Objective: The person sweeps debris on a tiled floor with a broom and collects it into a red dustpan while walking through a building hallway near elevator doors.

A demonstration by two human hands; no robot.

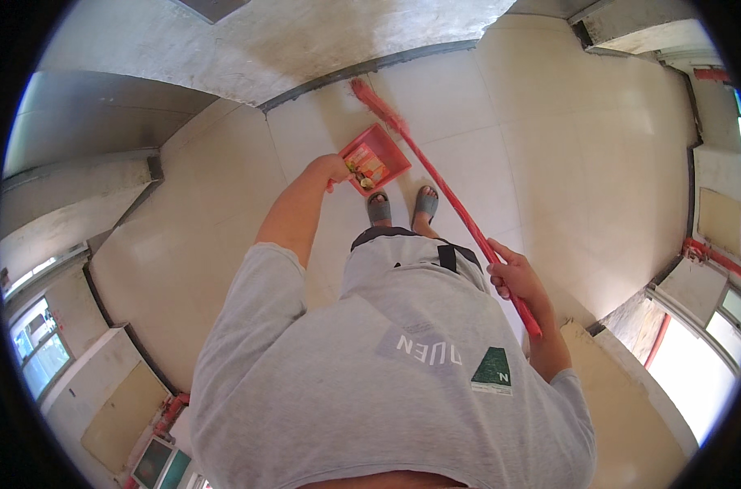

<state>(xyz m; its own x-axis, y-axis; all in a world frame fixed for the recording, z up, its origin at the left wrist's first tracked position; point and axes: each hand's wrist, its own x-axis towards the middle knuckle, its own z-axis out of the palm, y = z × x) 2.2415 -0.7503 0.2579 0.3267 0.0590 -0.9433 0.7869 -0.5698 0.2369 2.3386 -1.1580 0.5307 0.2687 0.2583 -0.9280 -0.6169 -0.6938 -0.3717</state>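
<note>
A red plastic dustpan is in front of my feet, with my left hand closed around its handle at the left side. Inside it lie an orange printed wrapper and a small pale round piece of litter. My right hand grips the red stick of a broom near its upper end, beside my right hip. The broom slants away to the upper left. Its red bristles are beyond the dustpan, close to the wall's foot; whether they touch the floor I cannot tell.
Pale tiles cover the floor. A stained wall with a dark skirting strip stands ahead. My feet wear grey slide sandals. A metal panel is at the left, and red pipes run along the right wall.
</note>
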